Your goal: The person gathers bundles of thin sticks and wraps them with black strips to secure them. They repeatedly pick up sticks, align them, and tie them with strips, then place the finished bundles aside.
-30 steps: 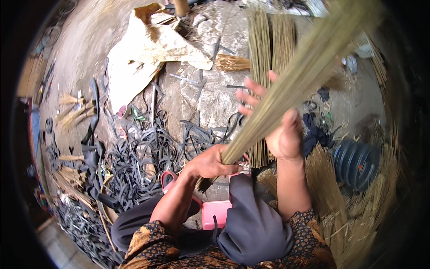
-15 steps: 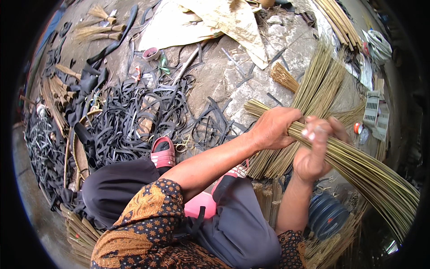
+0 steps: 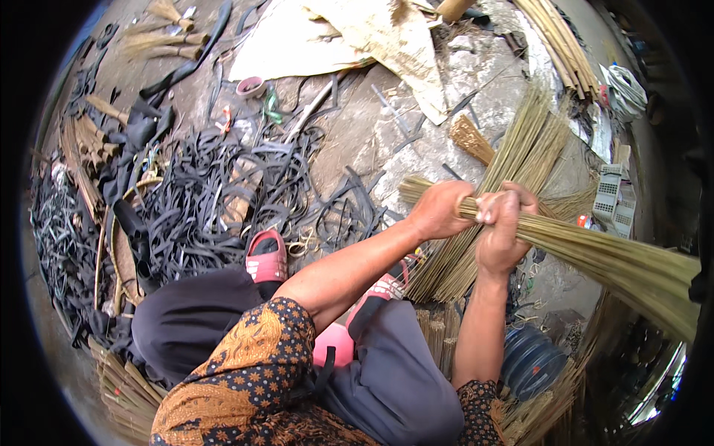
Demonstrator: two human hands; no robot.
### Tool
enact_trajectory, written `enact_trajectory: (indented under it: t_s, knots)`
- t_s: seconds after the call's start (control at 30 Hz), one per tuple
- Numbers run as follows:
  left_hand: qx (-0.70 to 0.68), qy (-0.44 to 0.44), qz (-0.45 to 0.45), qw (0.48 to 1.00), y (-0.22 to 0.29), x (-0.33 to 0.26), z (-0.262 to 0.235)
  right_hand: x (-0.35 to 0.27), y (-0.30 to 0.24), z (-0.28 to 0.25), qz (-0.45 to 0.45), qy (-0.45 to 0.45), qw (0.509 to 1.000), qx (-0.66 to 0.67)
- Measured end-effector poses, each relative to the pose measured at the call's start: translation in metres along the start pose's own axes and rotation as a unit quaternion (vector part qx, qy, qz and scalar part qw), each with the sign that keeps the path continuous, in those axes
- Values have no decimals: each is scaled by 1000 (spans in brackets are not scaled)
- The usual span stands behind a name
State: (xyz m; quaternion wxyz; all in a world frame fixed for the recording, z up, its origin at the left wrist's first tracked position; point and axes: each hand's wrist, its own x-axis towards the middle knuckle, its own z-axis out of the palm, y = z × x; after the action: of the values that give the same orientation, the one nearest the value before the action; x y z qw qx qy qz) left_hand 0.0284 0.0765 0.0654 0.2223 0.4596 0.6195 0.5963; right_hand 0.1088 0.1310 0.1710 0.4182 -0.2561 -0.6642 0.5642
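A long bundle of thin greenish-brown sticks (image 3: 587,239) stretches sideways from the middle out to the right rim. My left hand (image 3: 444,209) is wrapped around it near its short, thicker end. Right beside it, my right hand (image 3: 506,223) grips the same bundle with the fingers closed round it. The sticks fan out and look blurred toward the right. Under my hands, a second heap of loose sticks (image 3: 524,152) lies slantwise on the ground. A shorter brown bundle (image 3: 471,140) rests next to that heap.
Tangled black rubber strips (image 3: 223,201) cover the ground at left. A pale sheet (image 3: 297,44) lies at the back, with a small pink pot (image 3: 251,88) by it. A blue plastic bottle (image 3: 532,360) is near my right arm; a grey plastic crate (image 3: 611,195) stands at right.
My right hand has closed around the bundle; its fingers were partly lifted before. Both hands have shifted slightly left, and the bundle's far end has swung upward.
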Motion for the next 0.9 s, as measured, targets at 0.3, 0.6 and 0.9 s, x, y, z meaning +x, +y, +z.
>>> enact_trajectory:
  t_s: [0.3, 0.6, 0.9]
  knots:
    - [-12, -323, -168, 931, 8, -15, -29, 8, -18, -33, 148, 62, 968, 194]
    - [118, -235, -263, 928, 61, -45, -9, -23, 29, -46, 253, 113, 916, 291]
    - [158, -249, -285, 912, 63, -58, -1, -55, 56, -37, 390, 213, 865, 233]
